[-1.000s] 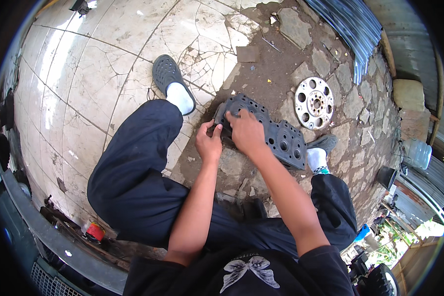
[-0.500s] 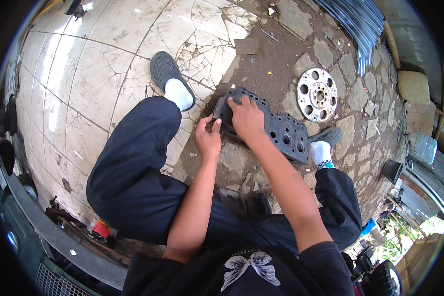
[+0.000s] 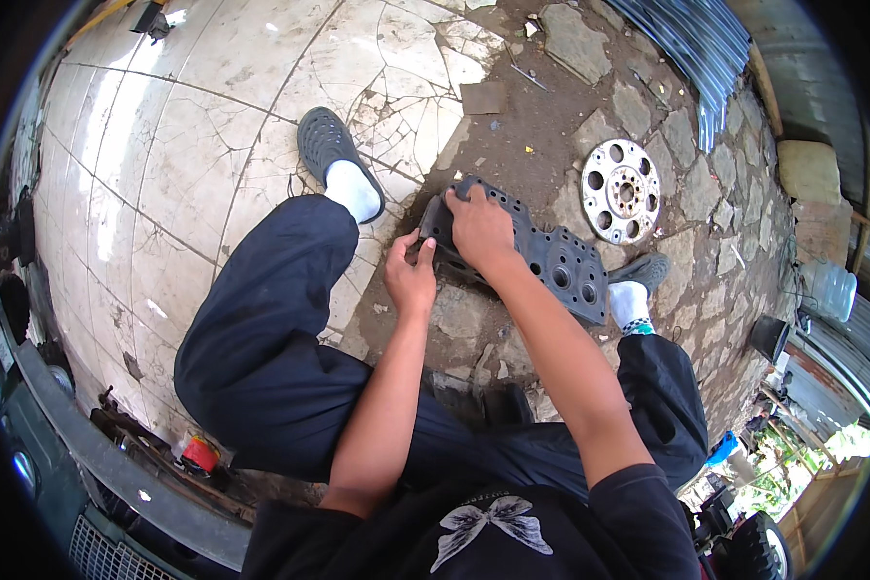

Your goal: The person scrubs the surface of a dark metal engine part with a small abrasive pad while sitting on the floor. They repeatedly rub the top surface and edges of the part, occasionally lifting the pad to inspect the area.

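A dark grey engine cylinder head, full of round holes, lies on the ground between my feet. My left hand grips its near left corner, thumb and fingers on either side of the edge. On the flat upper face near that same end rests my right hand. Its fingers are bent and pressed down against the metal. Whatever may be under those fingertips is hidden by the hand.
A round pale metal plate with holes lies beyond the cylinder head, on the right. Cracked white tiles cover the left ground; dirt and stones lie right. Corrugated sheets are at far right. A vehicle bumper stands at lower left.
My right hand has shifted very slightly left on the cylinder head. My left hand keeps its hold on the corner, and the cylinder head stays in place.
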{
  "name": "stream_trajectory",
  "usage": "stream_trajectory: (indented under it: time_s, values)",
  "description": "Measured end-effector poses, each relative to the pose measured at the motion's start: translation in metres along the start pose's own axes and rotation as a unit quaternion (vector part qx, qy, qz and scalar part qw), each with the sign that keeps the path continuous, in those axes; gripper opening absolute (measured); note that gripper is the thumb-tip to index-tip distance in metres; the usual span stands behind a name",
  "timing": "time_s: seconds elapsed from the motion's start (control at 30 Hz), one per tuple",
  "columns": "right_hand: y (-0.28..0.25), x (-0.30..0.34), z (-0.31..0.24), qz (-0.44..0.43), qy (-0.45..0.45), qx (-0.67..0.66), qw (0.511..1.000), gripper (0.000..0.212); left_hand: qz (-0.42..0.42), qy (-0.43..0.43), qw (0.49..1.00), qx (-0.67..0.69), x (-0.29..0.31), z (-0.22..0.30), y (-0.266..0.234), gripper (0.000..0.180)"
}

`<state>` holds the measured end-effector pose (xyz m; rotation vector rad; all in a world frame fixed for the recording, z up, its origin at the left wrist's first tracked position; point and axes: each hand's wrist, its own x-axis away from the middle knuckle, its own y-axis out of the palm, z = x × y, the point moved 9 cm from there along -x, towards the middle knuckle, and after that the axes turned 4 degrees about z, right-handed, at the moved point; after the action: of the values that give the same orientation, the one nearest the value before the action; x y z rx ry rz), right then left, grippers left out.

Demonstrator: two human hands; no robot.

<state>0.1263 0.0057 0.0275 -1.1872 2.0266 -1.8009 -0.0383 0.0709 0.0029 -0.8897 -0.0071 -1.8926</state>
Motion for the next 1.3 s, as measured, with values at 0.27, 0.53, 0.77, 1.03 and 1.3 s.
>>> stream_trajectory:
  time_s: [0.27,0.53,0.77,1.03,1.3]
  values:
    - [0.001,-0.008,0.016,0.028,0.041,-0.043,0.998,0.039,0.002,0.011,1.000,0.015,0.000,-0.005,0.000,0.035]
    - [-0.007,0.005,-0.003,-0.033,0.016,-0.058,0.998,0.037,0.010,-0.001,1.000,0.004,-0.007,-0.013,-0.007,0.034]
    - [-0.003,-0.001,0.000,-0.035,0.016,-0.077,0.996,0.035,0.030,0.084,0.996,0.006,-0.015,-0.023,-0.004,0.035]
    - [0.007,-0.022,0.037,-0.042,0.114,-0.063,0.991,0.040,-0.002,0.056,0.996,0.064,-0.012,-0.025,0.006,0.034]
    - [0.011,-0.024,0.053,-0.031,0.159,-0.082,0.983,0.038,-0.014,0.060,0.997,0.037,-0.004,-0.011,0.008,0.040]
